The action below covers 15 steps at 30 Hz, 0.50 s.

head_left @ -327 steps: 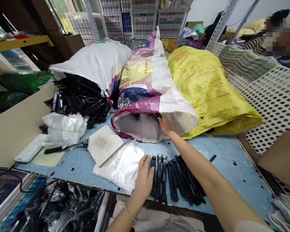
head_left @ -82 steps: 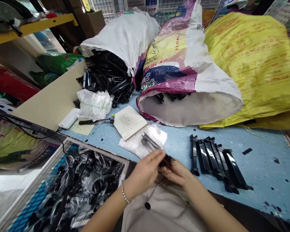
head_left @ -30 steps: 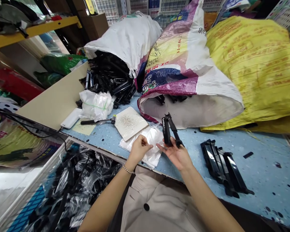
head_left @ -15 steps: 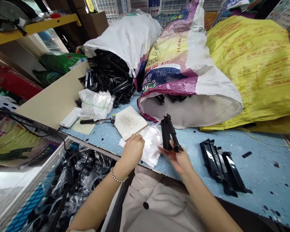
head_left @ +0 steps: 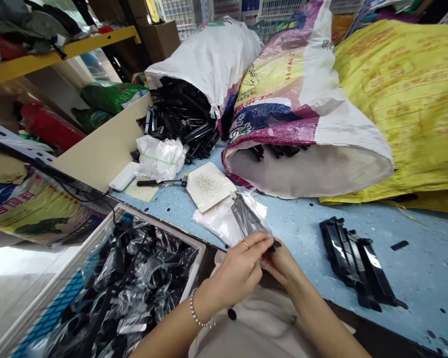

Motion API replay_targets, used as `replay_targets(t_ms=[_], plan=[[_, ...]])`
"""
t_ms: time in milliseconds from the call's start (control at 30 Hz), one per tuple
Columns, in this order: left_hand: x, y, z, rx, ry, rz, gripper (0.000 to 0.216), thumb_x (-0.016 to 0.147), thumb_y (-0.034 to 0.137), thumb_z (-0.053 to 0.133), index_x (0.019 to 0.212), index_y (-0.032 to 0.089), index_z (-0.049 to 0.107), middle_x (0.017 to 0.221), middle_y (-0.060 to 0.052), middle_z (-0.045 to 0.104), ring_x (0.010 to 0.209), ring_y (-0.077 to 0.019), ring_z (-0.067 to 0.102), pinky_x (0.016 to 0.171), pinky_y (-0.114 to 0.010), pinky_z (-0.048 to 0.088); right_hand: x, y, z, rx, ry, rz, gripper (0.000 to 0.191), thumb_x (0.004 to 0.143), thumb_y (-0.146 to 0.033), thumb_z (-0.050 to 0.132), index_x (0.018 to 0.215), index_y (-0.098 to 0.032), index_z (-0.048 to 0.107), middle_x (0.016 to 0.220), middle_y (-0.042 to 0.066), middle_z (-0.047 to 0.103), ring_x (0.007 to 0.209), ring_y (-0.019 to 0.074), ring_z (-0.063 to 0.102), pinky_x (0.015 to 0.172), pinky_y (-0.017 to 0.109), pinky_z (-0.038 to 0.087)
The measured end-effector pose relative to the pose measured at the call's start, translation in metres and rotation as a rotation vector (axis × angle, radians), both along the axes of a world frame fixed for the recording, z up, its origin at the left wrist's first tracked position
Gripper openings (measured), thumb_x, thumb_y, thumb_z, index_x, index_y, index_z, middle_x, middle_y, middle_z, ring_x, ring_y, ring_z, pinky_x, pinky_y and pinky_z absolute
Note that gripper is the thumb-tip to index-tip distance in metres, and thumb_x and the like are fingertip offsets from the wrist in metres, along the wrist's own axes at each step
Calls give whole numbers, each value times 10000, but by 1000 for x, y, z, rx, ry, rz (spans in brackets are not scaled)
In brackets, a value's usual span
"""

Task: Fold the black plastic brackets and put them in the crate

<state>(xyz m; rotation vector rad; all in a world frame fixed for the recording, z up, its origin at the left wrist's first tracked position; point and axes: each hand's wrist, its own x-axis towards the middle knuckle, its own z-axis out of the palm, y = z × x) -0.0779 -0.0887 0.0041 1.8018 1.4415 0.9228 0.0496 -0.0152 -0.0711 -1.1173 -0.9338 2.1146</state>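
A black plastic part (head_left: 244, 211) sits mostly inside a clear plastic bag (head_left: 256, 226), tilted over the table's front edge. My left hand (head_left: 242, 266), with a ring and a beaded bracelet, pinches the bag near its open end. At the part's near end, my right hand (head_left: 281, 261) is closed around it, its fingertips partly hidden by the left hand. Under the bagged part lies a stack of clear bags (head_left: 218, 221). To the right, several bare black parts (head_left: 353, 261) rest side by side.
A crate (head_left: 199, 258) of bagged black parts stands at the lower left. Behind the hands are a square board (head_left: 209, 186), a small hammer (head_left: 160, 182) and a bundle of bags (head_left: 160, 156). Open woven sacks (head_left: 306, 171) and a yellow sack (head_left: 403, 114) line the back.
The black part has gone from bare in my right hand to inside a clear bag. My left hand has moved right from the bag stack to meet my right hand. The view has shifted slightly.
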Motion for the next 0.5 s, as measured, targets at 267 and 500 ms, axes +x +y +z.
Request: replay_targets(t_ms=[267, 500], plan=[[-37, -61, 30, -149, 192, 67, 277, 894, 190, 513, 1162, 208, 582, 1190, -77, 615, 1145, -190, 562, 1033, -311, 439, 11, -15, 33, 384, -170, 518, 417, 769, -380, 675, 1149, -210, 653, 1059, 81, 700, 945, 244, 640, 873, 387, 520], [-153, -120, -32, -827, 647, 533, 246, 735, 19, 577, 910, 155, 682, 1070, -97, 677, 1058, -219, 625, 946, -290, 443, 25, -6, 24, 251, -249, 301, 452, 807, -488, 642, 1148, -191, 642, 1022, 100, 700, 857, 211, 659, 855, 398, 541]])
